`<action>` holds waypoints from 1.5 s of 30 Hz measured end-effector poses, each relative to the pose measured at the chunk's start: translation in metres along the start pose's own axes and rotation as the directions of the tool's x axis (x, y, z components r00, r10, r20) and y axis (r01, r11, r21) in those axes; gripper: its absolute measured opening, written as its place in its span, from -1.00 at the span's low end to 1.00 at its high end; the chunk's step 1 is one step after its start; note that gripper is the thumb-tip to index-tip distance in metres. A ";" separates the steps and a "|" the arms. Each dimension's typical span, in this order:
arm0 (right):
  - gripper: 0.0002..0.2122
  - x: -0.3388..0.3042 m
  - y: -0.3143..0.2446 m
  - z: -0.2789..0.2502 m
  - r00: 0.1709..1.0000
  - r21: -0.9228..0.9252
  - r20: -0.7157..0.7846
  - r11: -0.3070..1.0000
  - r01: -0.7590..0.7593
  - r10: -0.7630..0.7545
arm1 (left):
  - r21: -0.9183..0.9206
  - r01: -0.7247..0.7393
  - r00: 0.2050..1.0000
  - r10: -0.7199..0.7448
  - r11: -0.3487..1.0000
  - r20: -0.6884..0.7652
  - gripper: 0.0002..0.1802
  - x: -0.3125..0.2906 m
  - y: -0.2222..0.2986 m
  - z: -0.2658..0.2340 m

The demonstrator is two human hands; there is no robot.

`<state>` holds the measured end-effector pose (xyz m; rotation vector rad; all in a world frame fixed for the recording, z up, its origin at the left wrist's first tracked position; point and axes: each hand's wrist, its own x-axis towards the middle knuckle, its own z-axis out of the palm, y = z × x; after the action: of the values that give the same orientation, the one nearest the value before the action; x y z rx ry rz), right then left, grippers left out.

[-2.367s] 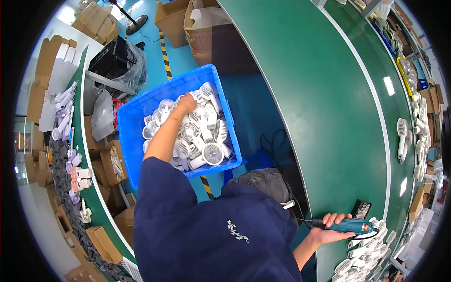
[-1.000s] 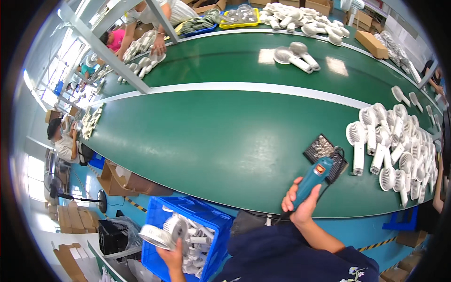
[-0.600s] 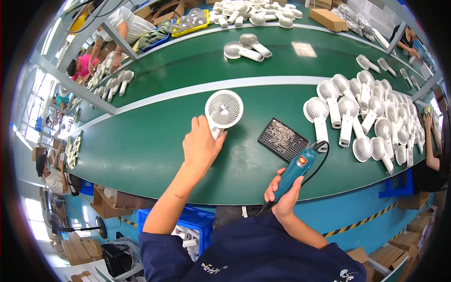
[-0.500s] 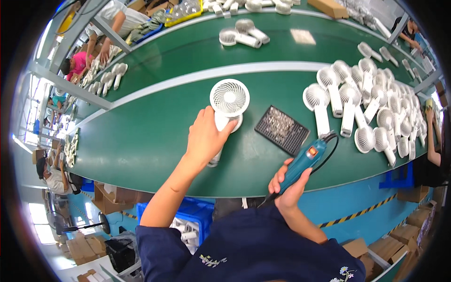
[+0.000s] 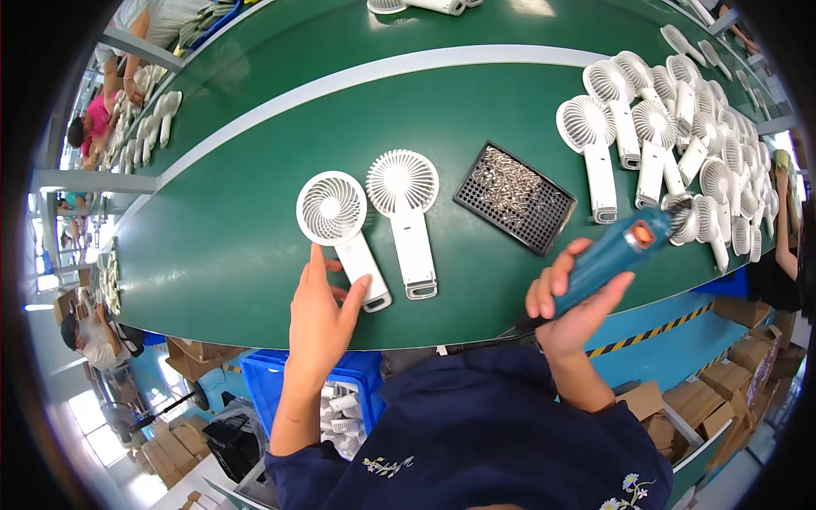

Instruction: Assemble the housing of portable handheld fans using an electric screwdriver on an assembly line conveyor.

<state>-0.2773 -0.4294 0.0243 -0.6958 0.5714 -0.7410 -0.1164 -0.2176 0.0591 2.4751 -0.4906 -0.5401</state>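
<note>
My right hand is wrapped round a teal electric screwdriver with an orange switch, held above the table's front part. My left hand has its fingers apart at the handle of a white handheld fan. The thumb lies over the lower handle; whether it presses on it, I cannot tell. This fan lies grille up, tilted to the left. Just right of it lies a second white handheld fan, its slotted handle toward me. A black tray of small metal screws sits farther right.
Many white fans are piled on the green table at the right. A pale strip crosses the table behind. Below the front edge stands a blue crate of white parts. Other people work at the left and far right.
The fan in my left hand has come down onto the table, and the grip has loosened. A second fan now shows beside it. The screwdriver has moved right, and the view has shifted.
</note>
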 end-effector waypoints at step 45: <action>0.05 0.118 -0.035 0.014 0.755 0.086 0.435 0.858 0.507 -0.490 | 0.413 -0.614 0.782 0.591 0.673 0.198 -0.14 0.025 0.043 0.064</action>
<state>-0.2096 -0.5327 0.0331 -1.0393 -0.0390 -1.0300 -0.1348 -0.2899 0.0287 2.4925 -1.5513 -0.2123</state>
